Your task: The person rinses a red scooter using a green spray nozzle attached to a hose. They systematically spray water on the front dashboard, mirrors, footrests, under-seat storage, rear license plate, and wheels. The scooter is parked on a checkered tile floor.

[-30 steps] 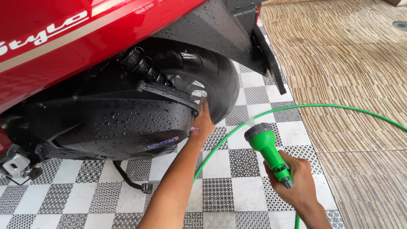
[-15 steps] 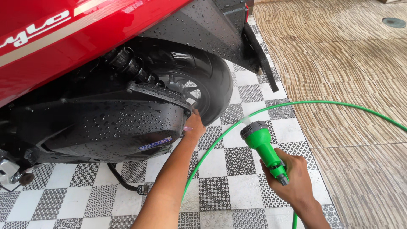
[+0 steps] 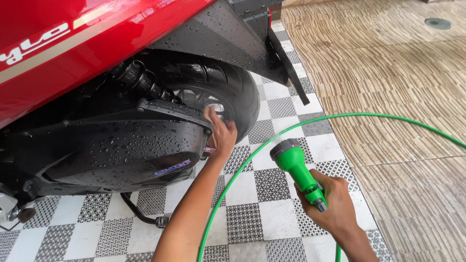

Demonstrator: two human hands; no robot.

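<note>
Glossy red body panel (image 3: 87, 43) – wet black plastic cover (image 3: 121, 150) – green plastic nozzle (image 3: 296, 167).

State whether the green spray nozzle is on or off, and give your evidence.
Off, as far as shows: no water leaves the nozzle held in the right hand; its outlet faces away.

head cam | looks down, close | rear wheel (image 3: 218, 92), tiled floor (image 3: 272, 194)

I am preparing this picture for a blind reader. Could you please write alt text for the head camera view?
A person's left hand presses against the wet rear wheel of a red scooter, while the right hand grips a green spray nozzle on a green hose. The scooter stands on a checkered tile floor.
</note>
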